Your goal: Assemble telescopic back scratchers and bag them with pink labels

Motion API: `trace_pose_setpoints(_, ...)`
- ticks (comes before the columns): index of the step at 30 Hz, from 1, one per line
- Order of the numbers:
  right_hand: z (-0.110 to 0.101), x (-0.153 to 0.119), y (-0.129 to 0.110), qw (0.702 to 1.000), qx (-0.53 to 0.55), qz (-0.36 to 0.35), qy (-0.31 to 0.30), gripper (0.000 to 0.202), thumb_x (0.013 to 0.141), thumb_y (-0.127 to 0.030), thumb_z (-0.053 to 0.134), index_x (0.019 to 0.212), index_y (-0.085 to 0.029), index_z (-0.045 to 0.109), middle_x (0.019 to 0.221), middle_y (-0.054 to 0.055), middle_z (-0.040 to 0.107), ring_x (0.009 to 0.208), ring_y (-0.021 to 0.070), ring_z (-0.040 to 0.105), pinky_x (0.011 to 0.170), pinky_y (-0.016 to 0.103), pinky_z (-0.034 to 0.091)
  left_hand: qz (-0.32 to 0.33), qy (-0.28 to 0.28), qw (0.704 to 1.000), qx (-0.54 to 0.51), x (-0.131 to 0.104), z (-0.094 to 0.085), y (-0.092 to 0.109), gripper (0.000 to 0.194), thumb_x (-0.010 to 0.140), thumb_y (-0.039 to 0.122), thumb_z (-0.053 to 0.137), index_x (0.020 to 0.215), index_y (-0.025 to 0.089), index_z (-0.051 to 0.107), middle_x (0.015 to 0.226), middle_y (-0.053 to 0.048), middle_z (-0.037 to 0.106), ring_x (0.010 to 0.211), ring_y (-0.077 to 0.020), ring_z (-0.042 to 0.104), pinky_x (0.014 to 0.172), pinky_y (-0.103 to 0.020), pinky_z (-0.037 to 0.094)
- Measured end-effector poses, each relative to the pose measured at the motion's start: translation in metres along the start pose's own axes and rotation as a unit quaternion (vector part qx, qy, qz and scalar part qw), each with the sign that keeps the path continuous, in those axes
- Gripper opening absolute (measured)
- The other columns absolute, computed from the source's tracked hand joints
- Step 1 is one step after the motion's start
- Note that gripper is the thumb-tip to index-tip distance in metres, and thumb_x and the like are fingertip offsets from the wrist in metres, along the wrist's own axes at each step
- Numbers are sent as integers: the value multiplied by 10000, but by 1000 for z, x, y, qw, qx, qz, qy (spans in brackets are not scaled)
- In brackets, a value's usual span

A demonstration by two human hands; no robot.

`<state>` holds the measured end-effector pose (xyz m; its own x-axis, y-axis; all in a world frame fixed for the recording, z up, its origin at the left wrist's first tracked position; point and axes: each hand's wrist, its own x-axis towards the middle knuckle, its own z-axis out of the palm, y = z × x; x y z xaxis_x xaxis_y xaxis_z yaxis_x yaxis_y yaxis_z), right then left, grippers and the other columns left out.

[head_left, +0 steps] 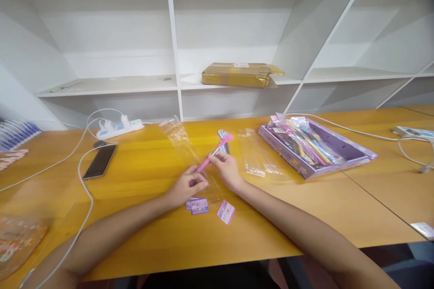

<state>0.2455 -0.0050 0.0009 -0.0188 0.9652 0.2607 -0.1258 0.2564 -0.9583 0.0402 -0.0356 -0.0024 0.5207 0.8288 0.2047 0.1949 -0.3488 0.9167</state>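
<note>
While the left fingers pinch the pink stick's lower end, the right fingers grip its shaft above the bench.

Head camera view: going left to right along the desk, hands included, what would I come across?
Row of blue-and-white sticks → dark phone → left hand → right hand → purple box with packaged items inside → white power strip at the right edge.
</note>
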Motion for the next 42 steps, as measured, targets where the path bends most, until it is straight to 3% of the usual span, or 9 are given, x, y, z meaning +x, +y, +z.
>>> trace_pose_setpoints(3, -20, 15, -8, 989, 79, -34, 118, 373, 853, -580, 758, 916, -228, 649, 929, 39, 688, 892, 192, 661, 826, 339, 574, -15, 81, 992, -94, 8, -7, -9, 391, 897, 555, 726, 829, 171, 741, 1206, -128, 689, 1064, -260, 646, 909, -378, 558)
trace_pose_setpoints(5, -37, 23, -17, 983, 116, -52, 130, 394, 858, -608, 743, 935, -241, 622, 894, 25, 656, 849, 184, 655, 770, 323, 572, -43, 145, 974, -168, 16, -13, -18, 403, 874, 562, 754, 907, 161, 740, 1151, -120, 728, 966, -229, 672, 901, -385, 576)
trace_pose_setpoints(8, -55, 28, -27, 994, 63, -46, 73, 409, 921, -643, 656, 991, -242, 624, 698, -40, 525, 570, 130, 505, 542, 253, 458, -88, 231, 929, -274, 27, -21, -32, 426, 806, 528, 839, 934, 138, 727, 1029, -105, 763, 933, -212, 700, 935, -408, 589)
trace_pose_setpoints(10, -59, 25, -30, 998, -40, -27, -26, 446, 965, -664, 587, 998, -224, 651, 618, -65, 456, 486, 112, 388, 483, 240, 368, -98, 254, 908, -319, 32, -25, -38, 420, 793, 493, 864, 937, 124, 721, 1030, -113, 768, 970, -214, 717, 960, -414, 593)
trace_pose_setpoints(13, -54, 17, -30, 966, -201, -41, -154, 514, 1005, -680, 506, 975, -203, 696, 624, -41, 513, 551, 127, 458, 558, 245, 404, -101, 248, 901, -341, 33, -27, -41, 410, 822, 463, 853, 994, 116, 718, 1078, -120, 768, 1004, -219, 736, 979, -426, 599)
trace_pose_setpoints(21, -44, 9, -31, 844, -429, -142, -288, 444, 1111, -453, 371, 1001, -217, 731, 994, 92, 753, 912, 222, 680, 894, 337, 507, -95, 261, 900, -337, 31, -29, -41, 374, 879, 442, 810, 1081, 149, 694, 1103, -94, 770, 1018, -202, 742, 1009, -440, 597)
trace_pose_setpoints(29, -51, 10, -25, 823, -489, -99, -271, 393, 1111, -420, 408, 1083, -212, 740, 1039, 96, 771, 957, 227, 708, 929, 326, 508, -89, 241, 900, -352, 31, -28, -36, 358, 895, 414, 801, 1111, 143, 714, 1206, -122, 774, 1120, -231, 735, 1087, -463, 557)
trace_pose_setpoints(36, -42, 5, -23, 796, -529, -132, -264, 399, 1126, -390, 367, 1179, -207, 718, 1128, 102, 765, 1024, 229, 721, 946, 340, 516, -78, 196, 921, -329, 30, -27, -35, 454, 879, 452, 810, 1196, 140, 720, 1203, -134, 778, 1099, -241, 739, 1024, -424, 580)
trace_pose_setpoints(42, -36, 1, -18, 787, -541, -158, -250, 393, 1131, -387, 373, 1172, -189, 710, 1104, 105, 767, 1017, 227, 730, 933, 339, 526, -79, 156, 937, -304, 28, -25, -31, 457, 845, 515, 826, 1070, 123, 761, 1113, -138, 800, 1028, -254, 762, 972, -403, 591)
